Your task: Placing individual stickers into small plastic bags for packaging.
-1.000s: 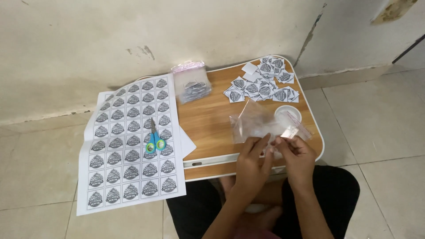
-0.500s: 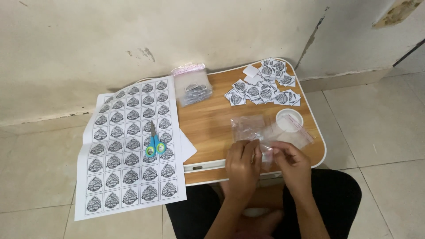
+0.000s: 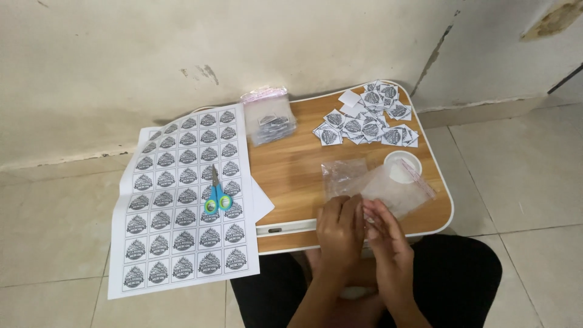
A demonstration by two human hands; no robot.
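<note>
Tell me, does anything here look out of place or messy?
A little. The printed label sheet hangs off the small wooden table onto the floor, with the scissors lying on it. The cut labels lie in a loose, overlapping heap. The wall is stained and cracked.

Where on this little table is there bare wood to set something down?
Bare wood lies mid-table, between the printed sheet, the small bag and the cut labels. The front right is crowded: clear bags and both hands, left and right.
</note>
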